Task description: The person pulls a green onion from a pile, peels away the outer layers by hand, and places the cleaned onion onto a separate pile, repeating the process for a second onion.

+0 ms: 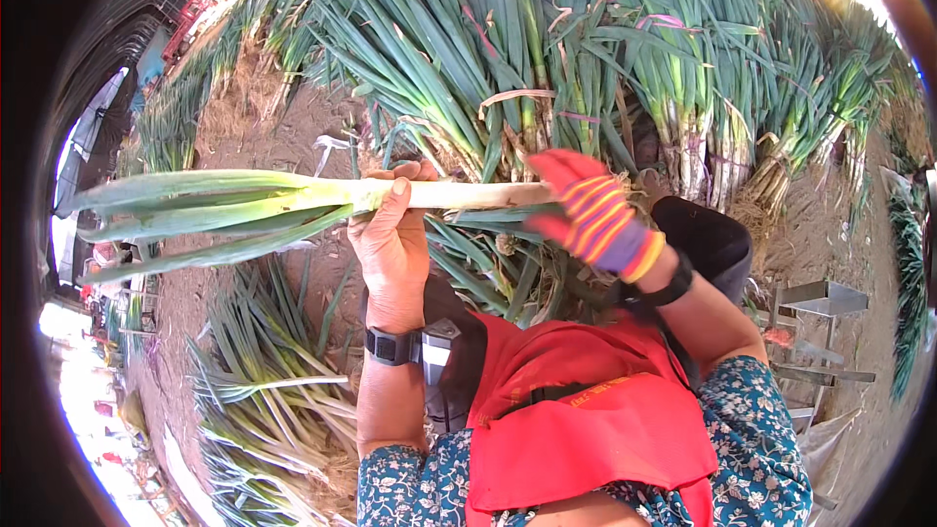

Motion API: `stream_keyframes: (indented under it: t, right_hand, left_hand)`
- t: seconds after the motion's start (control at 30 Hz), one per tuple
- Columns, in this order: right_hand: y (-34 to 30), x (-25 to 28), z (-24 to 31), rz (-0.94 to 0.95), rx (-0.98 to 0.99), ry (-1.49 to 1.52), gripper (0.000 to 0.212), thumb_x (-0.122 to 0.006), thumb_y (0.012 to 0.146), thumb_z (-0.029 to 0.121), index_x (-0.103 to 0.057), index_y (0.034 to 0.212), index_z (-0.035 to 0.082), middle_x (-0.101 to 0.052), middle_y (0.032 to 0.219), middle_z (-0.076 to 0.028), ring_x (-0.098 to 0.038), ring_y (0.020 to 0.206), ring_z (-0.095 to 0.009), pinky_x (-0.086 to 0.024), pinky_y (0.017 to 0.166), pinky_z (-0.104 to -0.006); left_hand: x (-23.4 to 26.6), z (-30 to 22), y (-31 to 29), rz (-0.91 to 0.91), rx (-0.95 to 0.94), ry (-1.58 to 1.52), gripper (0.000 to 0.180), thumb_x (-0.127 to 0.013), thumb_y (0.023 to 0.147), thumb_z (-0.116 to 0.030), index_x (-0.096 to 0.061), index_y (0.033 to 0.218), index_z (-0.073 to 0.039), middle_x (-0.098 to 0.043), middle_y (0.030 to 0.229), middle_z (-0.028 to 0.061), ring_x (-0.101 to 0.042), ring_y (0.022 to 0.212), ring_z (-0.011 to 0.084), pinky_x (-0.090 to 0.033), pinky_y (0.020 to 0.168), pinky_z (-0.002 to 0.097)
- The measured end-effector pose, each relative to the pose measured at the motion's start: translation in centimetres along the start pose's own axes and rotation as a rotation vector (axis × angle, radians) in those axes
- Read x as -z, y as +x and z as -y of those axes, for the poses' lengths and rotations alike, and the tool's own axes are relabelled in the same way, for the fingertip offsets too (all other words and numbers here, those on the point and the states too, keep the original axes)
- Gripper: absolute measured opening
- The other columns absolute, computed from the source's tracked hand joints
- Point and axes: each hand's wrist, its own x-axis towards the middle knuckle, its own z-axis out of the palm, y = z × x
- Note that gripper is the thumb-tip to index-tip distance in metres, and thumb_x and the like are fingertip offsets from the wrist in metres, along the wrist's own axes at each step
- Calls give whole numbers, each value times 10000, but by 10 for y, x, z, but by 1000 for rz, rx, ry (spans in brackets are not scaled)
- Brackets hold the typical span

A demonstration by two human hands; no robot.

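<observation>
My bare left hand (392, 234) is closed around the middle of a long green onion (478, 195), its thumb across the stalk. The onion lies level in front of me, with its green leaves to the left and its white stalk to the right. My right hand (595, 215) wears a red, purple and yellow striped glove. It is at the root end, with fingers and thumb spread apart on either side of the stalk and slightly blurred. The palm hides part of that end, and thin roots show just past it.
Tied bundles of green onions (683, 88) stand in a row ahead of me. Loose green onions (273, 390) are heaped on the soil at my left. A metal stand (825, 299) is at the right. More bundles (176, 117) stand at the far left.
</observation>
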Motion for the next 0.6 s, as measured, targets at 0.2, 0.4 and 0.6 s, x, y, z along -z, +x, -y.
stream_keyframes:
  t: [0.2, 0.4, 0.6]
  right_hand:
    - [2, -19, 9, 227, -120, 83, 506, -737, 698, 312, -585, 1113, 63, -632, 950, -155, -604, 904, -347, -471, 802, -423]
    - [-1, -18, 15, 225, -64, 555, 401, -700, 732, 79, -579, 1107, 3, -597, 946, -150, -576, 894, -360, -474, 764, -391]
    - [-3, -13, 26, 12, 156, 233, 262, -741, 629, 134, -610, 848, 73, -576, 833, -96, -566, 777, -309, -458, 691, -405]
  left_hand:
    - [-18, -5, -20, 119, 269, -69, 244, -648, 829, -84, -573, 1053, -21, -629, 1052, 168, -600, 1026, 333, -504, 881, 440]
    - [-4, 5, -35, 123, 316, -11, 230, -661, 812, -81, -583, 1020, -24, -631, 1040, 175, -591, 1041, 358, -504, 873, 466]
    - [-7, 5, -47, 153, 268, -27, 243, -652, 811, -64, -567, 1035, -21, -628, 1031, 174, -585, 1056, 356, -499, 889, 464]
